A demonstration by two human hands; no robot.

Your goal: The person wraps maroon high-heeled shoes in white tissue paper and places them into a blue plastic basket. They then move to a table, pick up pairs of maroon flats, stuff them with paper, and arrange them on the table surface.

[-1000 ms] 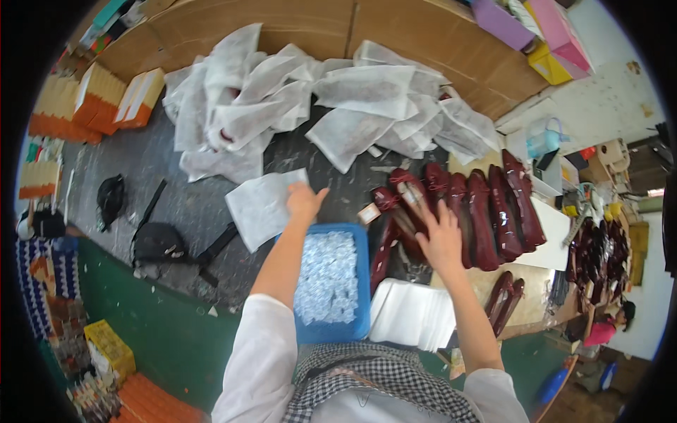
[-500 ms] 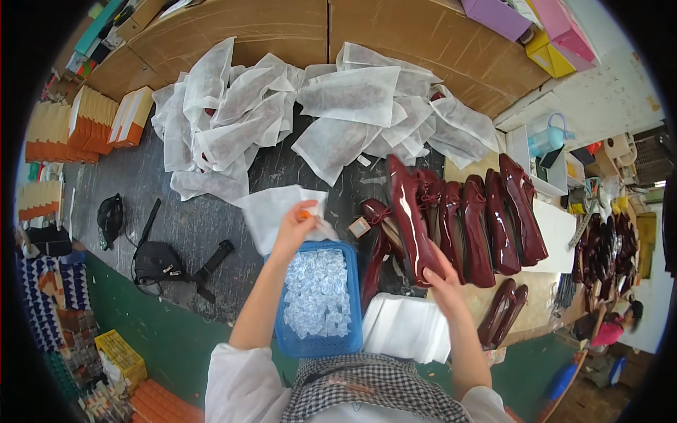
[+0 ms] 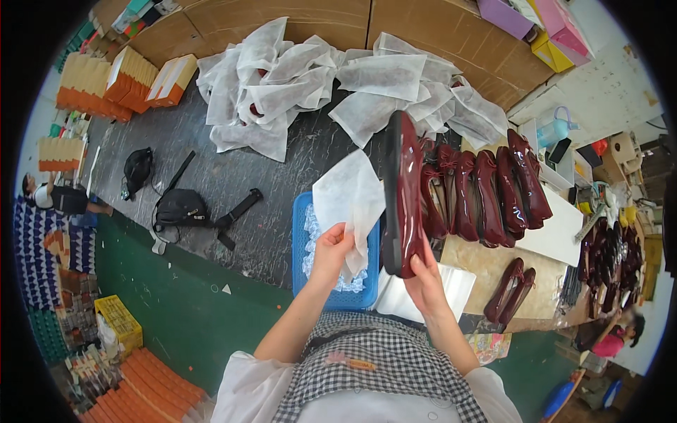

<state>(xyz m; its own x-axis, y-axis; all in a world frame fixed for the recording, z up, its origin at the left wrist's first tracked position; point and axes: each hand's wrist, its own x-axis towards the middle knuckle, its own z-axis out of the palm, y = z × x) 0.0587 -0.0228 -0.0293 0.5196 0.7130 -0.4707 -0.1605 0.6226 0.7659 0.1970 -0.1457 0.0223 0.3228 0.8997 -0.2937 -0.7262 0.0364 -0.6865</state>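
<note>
My left hand [image 3: 334, 255] pinches a white non-woven shoe bag [image 3: 349, 187], which hangs above a blue plastic basket [image 3: 301, 278]. Small clear packets [image 3: 308, 240] fill the basket, partly hidden by the bag. In my right hand [image 3: 426, 283] is a glossy burgundy shoe [image 3: 410, 194], gripped at the heel with the toe pointing away from me and its dark sole turned left. The shoe is beside the bag, outside it. Below my right hand lies a stack of flat white bags or sheets [image 3: 457, 285]. More burgundy shoes with bows [image 3: 486, 194] stand in a row to the right.
Bagged shoes [image 3: 282, 84] heap along the back against cardboard [image 3: 458, 35]. A black waist bag [image 3: 181, 208] and a black cap-like item [image 3: 137, 163] lie at left, near orange-and-cream boxes [image 3: 127, 81]. One more pair of shoes [image 3: 509, 290] sits at the right front edge.
The bag has been lifted off the table and now hangs over the basket. My right hand has turned the shoe, bringing its sole into view. An orange bit at my left fingers no longer shows.
</note>
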